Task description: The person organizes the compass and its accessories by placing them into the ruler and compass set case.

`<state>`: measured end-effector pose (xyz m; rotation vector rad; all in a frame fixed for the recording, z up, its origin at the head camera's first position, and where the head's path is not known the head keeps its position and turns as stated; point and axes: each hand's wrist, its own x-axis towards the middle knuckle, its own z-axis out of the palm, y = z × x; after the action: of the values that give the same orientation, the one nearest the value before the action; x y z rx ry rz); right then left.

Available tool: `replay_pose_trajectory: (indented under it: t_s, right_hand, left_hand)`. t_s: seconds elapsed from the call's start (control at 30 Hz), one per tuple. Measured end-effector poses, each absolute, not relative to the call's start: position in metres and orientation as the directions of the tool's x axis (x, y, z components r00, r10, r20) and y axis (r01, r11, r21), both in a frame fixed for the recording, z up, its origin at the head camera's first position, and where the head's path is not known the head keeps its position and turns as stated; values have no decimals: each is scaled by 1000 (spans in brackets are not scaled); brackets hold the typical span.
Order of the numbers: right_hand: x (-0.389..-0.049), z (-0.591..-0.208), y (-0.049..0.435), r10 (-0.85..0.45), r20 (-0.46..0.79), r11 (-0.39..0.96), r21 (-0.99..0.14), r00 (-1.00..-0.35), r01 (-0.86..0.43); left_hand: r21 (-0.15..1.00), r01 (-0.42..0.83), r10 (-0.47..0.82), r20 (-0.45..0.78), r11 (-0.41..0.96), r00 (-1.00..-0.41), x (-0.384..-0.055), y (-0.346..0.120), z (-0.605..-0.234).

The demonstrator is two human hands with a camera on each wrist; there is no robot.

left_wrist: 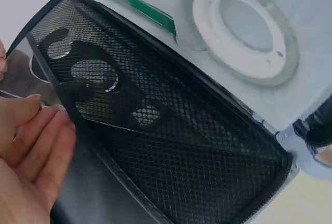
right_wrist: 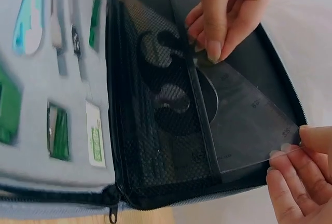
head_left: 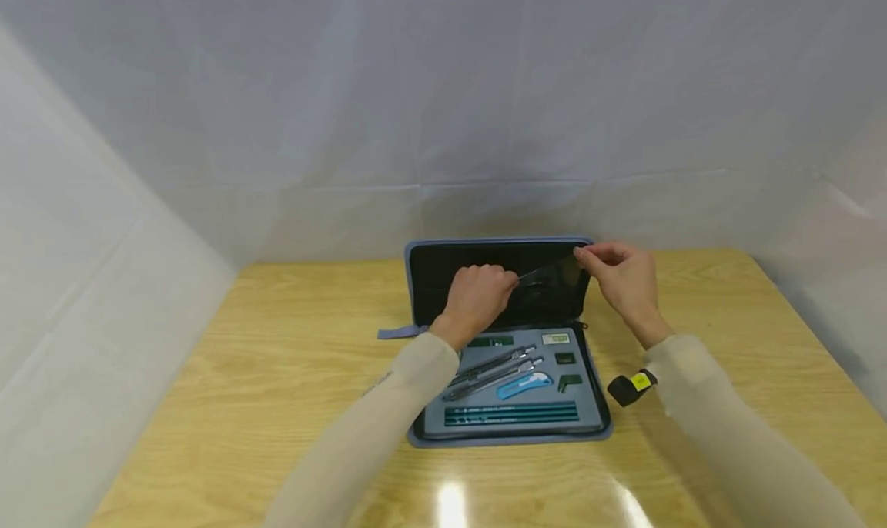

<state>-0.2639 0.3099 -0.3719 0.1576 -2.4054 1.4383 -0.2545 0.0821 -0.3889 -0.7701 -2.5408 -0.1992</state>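
A clear plastic set square (right_wrist: 249,115) stands partly inside the black mesh pocket (right_wrist: 155,146) in the raised lid of a zipped drawing case (head_left: 509,441). My right hand (head_left: 627,282) pinches its outer corner between thumb and fingers. My left hand (head_left: 480,293) pinches the long edge, right by the pocket's bound opening. In the left wrist view, the mesh (left_wrist: 181,167) covers dark curved shapes with pale cut-outs. Left fingers (left_wrist: 44,146) lie along the pocket's edge there. The set square's inner end shows only faintly through the netting.
The tray holds two metal compasses (head_left: 492,379), a light-blue cutter (head_left: 524,385), green pencils (head_left: 513,413), an eraser (head_left: 556,339) and small green pieces. A white ring (left_wrist: 236,32) lies in it too. A black block with a yellow face (head_left: 630,387) sits beside the right sleeve.
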Motion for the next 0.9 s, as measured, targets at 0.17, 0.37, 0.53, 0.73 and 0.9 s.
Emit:
replay_pose_trajectory:
  t_s: [0.17, 0.37, 0.53, 0.73, 0.9]
  right_hand:
    - [-263, -372, 311, 85, 317, 488, -840, -945, -238]
    - [-263, -373, 313, 119, 321, 531, -820, -940, -212]
    - [-264, -372, 312, 111, 325, 551, -807, -939, -214]
    - [-263, -371, 315, 84, 337, 561, -794, -938, -235]
    - [-265, -376, 318, 55, 337, 548, -797, -940, -254]
  left_hand:
    - [-13, 521, 455, 506, 853, -733, -252, 83, -390]
    - [30, 492, 423, 468, 870, -776, -249, 87, -390]
    - [35, 444, 384, 442, 896, -810, -247, 89, -390]
    - [88, 431, 354, 437, 898, -827, -248, 88, -388]
    - [133, 429, 345, 407, 894, -846, -255, 83, -392]
